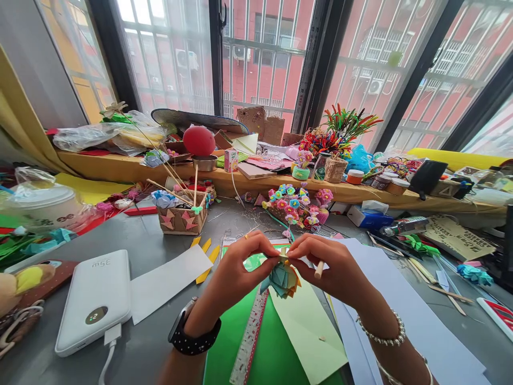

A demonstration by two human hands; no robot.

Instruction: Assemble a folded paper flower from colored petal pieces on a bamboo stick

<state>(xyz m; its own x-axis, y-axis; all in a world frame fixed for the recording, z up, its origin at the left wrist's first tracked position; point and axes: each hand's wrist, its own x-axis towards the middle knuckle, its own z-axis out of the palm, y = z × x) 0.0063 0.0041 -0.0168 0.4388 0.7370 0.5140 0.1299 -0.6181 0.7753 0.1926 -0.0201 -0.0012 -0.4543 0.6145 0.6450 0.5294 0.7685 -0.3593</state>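
Note:
In the middle of the head view, a folded paper flower (281, 281) in blue-green and yellow hangs between my hands. My left hand (244, 270) pinches it near its top with thumb and forefinger. My right hand (331, 267) is closed too, its thumb and forefinger pinched at the same spot. A round wooden stick (319, 269) pokes out between the right fingers; its other end is hidden. Below lie a pale green paper strip (310, 334), a patterned ruler (250, 339) and a bright green sheet (224, 342).
White paper sheets (409, 315) lie on the right. At left are a white power bank (98, 299) with a cable, a white paper strip (172, 283) and a cardboard box (182, 220) holding sticks. Small crocheted-looking flowers (294, 206) stand behind; craft materials crowd the windowsill.

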